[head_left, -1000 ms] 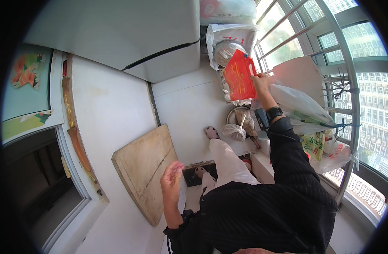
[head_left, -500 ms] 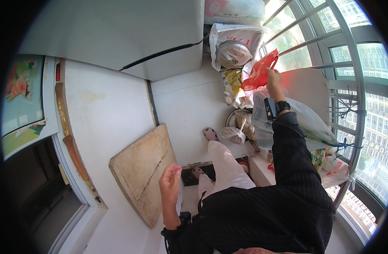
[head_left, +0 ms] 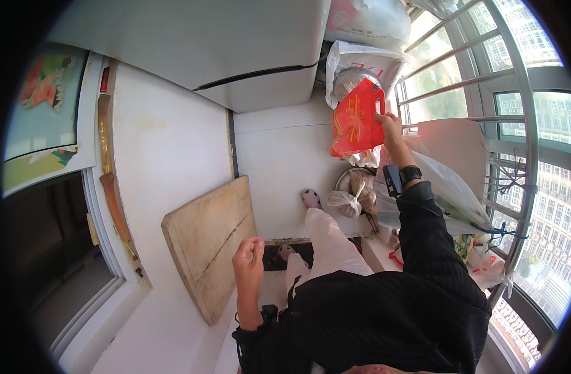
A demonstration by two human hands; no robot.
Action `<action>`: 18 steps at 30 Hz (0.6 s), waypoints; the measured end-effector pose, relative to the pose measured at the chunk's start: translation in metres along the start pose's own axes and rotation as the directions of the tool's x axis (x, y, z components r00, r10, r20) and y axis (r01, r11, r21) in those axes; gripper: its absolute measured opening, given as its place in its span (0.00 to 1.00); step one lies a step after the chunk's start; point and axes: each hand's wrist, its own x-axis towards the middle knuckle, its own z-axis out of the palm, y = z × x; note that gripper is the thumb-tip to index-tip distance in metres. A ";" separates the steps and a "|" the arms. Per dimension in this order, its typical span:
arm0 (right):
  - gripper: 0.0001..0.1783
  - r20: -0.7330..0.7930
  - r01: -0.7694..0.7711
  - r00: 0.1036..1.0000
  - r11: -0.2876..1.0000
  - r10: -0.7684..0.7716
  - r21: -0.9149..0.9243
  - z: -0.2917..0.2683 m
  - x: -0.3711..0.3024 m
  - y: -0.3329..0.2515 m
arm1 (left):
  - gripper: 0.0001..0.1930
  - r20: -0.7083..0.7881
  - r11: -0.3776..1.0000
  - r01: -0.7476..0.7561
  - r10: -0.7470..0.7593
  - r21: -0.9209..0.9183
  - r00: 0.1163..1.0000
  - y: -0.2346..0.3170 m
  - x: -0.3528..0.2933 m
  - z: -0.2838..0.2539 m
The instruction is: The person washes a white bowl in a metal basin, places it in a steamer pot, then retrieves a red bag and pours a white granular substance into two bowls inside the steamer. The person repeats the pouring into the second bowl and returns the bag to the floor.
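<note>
The grey appliance (head_left: 192,50) takes up the most room, filling the top of my view, with a dark seam slanting across its front. To my right, metal rails (head_left: 530,124) run along the bright window. A tan, scuffed board (head_left: 210,243) leans against the white wall on my left. On the right, a long clear plastic bag (head_left: 450,187) slopes down toward the rails, beyond my sleeve.

Next comes the red bag (head_left: 355,121) — it is up in front of me, covering part of a pale, plastic-wrapped bundle (head_left: 351,81). Below it a round basin (head_left: 341,181) sits on the floor, and a small knotted bag (head_left: 344,202) overlaps its near edge.

My right hand (head_left: 391,126) grips the red bag by its right edge, beside the handle hole. My left hand (head_left: 248,258) is raised near the board, fingers loosely curled with nothing visible in them — whether the fingertips meet the thumb, I cannot tell.
</note>
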 end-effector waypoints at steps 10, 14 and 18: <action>0.07 0.473 0.295 0.868 0.925 -0.155 -0.239 0.059 -0.098 -0.032 | 0.22 -0.125 0.991 -0.134 0.131 -0.016 0.983 0.004 -0.015 -0.016; 0.15 0.668 0.625 0.705 0.654 -0.238 -0.426 0.068 -0.151 -0.062 | 0.23 -0.239 0.984 -0.171 0.153 -0.054 0.959 0.001 -0.024 -0.025; 0.14 0.871 0.820 0.448 0.482 -0.203 -0.309 0.072 -0.222 -0.103 | 0.23 -0.316 0.948 -0.319 0.307 0.014 0.898 -0.013 -0.048 -0.040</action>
